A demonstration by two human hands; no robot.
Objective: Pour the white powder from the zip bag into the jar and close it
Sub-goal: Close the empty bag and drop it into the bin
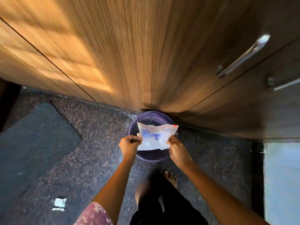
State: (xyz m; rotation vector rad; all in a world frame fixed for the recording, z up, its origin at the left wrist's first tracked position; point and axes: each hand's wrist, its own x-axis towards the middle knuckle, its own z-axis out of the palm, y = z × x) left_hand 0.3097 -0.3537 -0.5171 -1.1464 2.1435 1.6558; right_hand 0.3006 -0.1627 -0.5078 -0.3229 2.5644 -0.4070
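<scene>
At the lower centre of the frame, the left hand (129,146) and right hand (176,147) pinch the zip bag (154,137) by its sides above a purple bin (134,127); it looks limp, light and slippery.

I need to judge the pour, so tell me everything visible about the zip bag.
The clear plastic zip bag carries blue print reading "Freezer Bag" and a red tab at one upper corner. It looks nearly flat. The left hand and right hand pinch its two side edges, holding it over a round purple plastic tub on the floor.
</scene>
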